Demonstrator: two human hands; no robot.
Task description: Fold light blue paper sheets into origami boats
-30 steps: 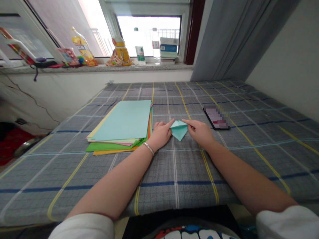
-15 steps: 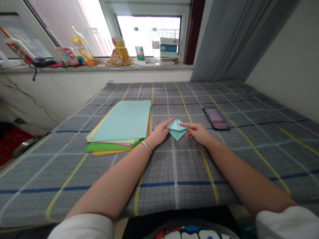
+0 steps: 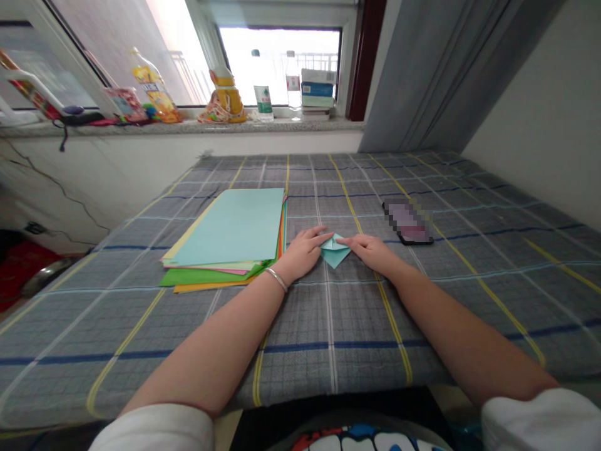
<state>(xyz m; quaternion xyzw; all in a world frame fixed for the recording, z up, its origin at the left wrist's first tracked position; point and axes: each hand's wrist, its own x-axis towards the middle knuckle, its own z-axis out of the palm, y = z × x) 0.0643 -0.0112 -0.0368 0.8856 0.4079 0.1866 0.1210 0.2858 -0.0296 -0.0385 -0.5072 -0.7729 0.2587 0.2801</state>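
Observation:
A small piece of light-blue folded paper lies on the checked cloth, its lower point toward me and folded flaps along its upper part. My left hand, a silver bangle at its wrist, holds the paper's left edge, with fingers reaching over the top left corner. On the other side my right hand has its index finger on the right flap, and its remaining fingers are curled. The thumbs are mostly hidden. Left of my hands sits a stack of coloured paper sheets, a light-blue sheet on top.
A phone with a blurred screen lies to the right on the checked cloth. Bottles, a yellow jug and boxes stand along the windowsill. A grey curtain hangs at the right.
The raised upper part of the folded paper has come down lower and flatter. My left fingers have moved inward over its top left, and my right hand has shifted slightly inward.

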